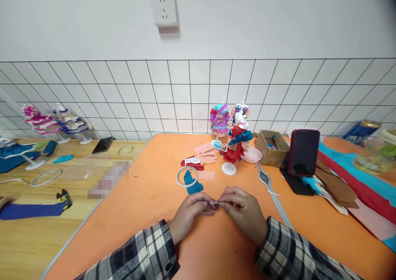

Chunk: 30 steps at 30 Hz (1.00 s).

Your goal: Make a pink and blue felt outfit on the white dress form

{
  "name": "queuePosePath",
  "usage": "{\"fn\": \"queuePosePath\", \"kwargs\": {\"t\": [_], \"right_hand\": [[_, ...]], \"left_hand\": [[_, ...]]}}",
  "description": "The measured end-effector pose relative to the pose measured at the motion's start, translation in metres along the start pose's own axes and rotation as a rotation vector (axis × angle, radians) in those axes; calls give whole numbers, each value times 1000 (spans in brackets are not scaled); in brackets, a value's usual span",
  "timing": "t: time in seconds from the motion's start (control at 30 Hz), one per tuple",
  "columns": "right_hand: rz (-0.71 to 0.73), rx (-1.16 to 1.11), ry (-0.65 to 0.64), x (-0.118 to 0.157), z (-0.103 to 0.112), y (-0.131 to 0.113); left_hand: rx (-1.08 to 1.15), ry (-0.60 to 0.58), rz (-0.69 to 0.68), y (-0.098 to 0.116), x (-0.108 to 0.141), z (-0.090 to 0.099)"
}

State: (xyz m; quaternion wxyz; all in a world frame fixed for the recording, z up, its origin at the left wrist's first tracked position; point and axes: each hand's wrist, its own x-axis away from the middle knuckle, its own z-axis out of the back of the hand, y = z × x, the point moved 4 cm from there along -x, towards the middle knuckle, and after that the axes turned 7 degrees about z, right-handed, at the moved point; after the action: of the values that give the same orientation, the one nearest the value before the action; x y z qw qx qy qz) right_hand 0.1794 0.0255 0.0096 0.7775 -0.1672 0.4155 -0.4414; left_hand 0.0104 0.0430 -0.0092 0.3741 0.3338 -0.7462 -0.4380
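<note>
Above the orange table, my left hand and my right hand meet, each with its fingers pinched. Between their fingertips is a small, thin, whitish piece, too small to name. Just beyond my left hand, a roll of narrow tape lies over a teal paper piece. Pink paper strips and a folded red piece with a white label lie behind it. A small dress stand wears red paper ruffles and a teal bow.
Another small dress form stands behind. To the right are a cardboard box, a pink bowl, a propped phone, scissors and coloured paper sheets. On the left wooden table lie a dark phone and a blue strip.
</note>
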Motion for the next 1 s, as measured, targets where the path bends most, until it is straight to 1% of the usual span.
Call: {"fn": "queuePosePath", "kwargs": {"t": [0.07,0.17,0.2,0.27,0.33,0.4,0.47,0.5,0.57,0.63,0.7,0.83,1.0], "right_hand": [[6,68,-39,0,1,0],[58,216,-92,2,1,-2],[76,252,-101,3,0,-3],[103,293,-101,4,-1,-5],[125,311,-79,6,-1,-7],[137,325,-45,6,1,-9],[135,337,-29,6,3,-9],[132,342,-29,6,4,-9],[124,340,-46,6,4,-9],[116,324,-64,7,2,-9],[107,303,-81,8,0,-8],[93,288,-89,9,-1,-9],[75,278,-77,6,3,-11]], "left_hand": [[-247,54,-77,7,-1,3],[-600,179,-179,16,-4,6],[-682,209,-197,18,-4,6],[-788,231,-214,20,-5,6],[-898,258,-210,21,-5,8],[-1044,342,-208,24,-4,15],[-1163,417,-265,31,-2,21],[-1199,416,-328,34,0,21],[-1258,330,-501,38,5,16],[-1329,244,-661,39,10,6],[-1404,237,-754,37,14,-2],[-1493,272,-820,35,17,-9],[-1512,202,-876,37,20,-12]]}}
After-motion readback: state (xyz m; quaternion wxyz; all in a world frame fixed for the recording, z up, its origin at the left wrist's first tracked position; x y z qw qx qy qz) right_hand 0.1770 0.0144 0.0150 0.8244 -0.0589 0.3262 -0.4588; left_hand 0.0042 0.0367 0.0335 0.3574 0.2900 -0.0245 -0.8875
